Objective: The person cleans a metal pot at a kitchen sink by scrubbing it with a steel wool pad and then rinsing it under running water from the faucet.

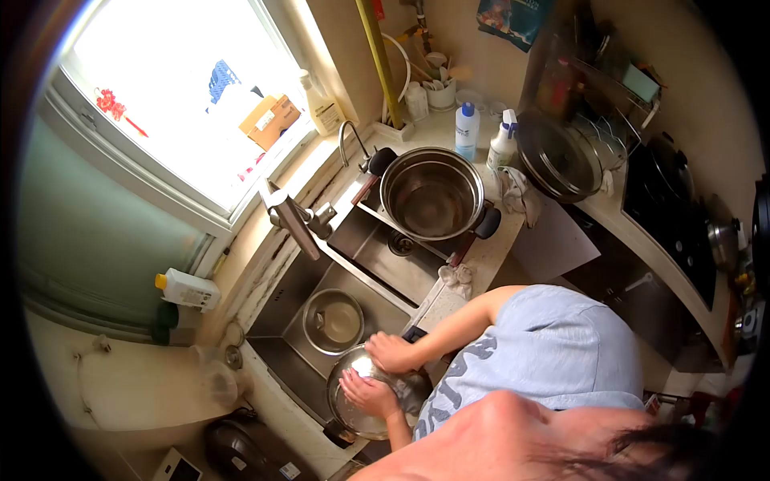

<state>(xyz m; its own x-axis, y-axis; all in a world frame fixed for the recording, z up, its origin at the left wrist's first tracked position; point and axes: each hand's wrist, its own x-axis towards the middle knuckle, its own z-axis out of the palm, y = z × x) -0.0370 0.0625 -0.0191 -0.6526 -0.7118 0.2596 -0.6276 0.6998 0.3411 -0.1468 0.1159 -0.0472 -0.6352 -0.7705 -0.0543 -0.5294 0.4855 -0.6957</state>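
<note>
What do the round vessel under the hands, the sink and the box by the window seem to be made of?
Vessel: probably stainless steel, polished; it shows bright glare.
Sink: likely stainless steel, duller; soft grey sheen.
Box: seemingly cardboard, matte; brown, with flat sides.

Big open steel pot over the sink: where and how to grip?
Probably by the steel pot's two black handles, one near the gooseneck tap, the other opposite. Come in from both outer sides together: they jut out across from each other, and the pot sits upright.
</note>
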